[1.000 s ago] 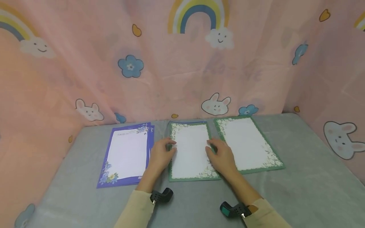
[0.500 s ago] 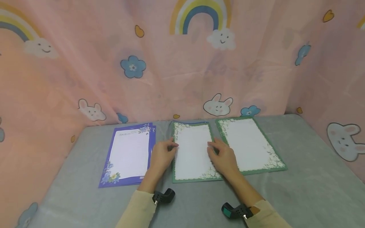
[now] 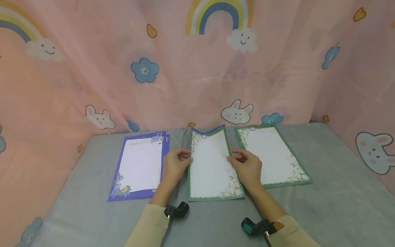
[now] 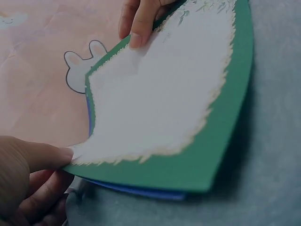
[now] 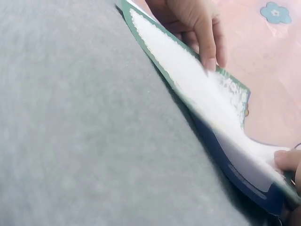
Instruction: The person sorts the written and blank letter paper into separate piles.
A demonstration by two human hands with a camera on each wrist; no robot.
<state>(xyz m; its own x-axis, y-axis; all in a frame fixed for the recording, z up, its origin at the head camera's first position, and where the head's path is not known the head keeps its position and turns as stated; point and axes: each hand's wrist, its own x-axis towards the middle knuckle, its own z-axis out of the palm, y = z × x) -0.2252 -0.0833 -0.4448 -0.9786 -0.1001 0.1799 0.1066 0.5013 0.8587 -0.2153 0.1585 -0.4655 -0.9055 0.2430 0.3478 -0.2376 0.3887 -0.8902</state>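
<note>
A green-bordered sheet of paper (image 3: pixel 210 164) with white flowers in its corners sits in the middle, over a blue-purple sheet (image 3: pixel 213 130) whose edge shows at the top. My left hand (image 3: pixel 175 166) pinches the left side, thumb on top and fingers beneath. On the opposite side my right hand (image 3: pixel 248 168) pinches the right edge the same way. Between the hands the sheets bow, and their far edge sags in a curve. In the left wrist view the near corner of the blue sheet (image 4: pixel 155 193) peeks out below the green border, above the cloth.
To the left lie overlapping purple-bordered sheets (image 3: pixel 140 168) with blue flowers. Another green-bordered sheet (image 3: pixel 271 156) lies at the right, close beside my right hand. Grey cloth (image 3: pixel 213 223) covers the table, and a pink patterned curtain (image 3: pixel 191 75) hangs behind.
My fingers have slipped under the sides of the middle sheets, which now bend upward with their far corners raised. My right hand has shifted slightly right. The side sheets stay put.
</note>
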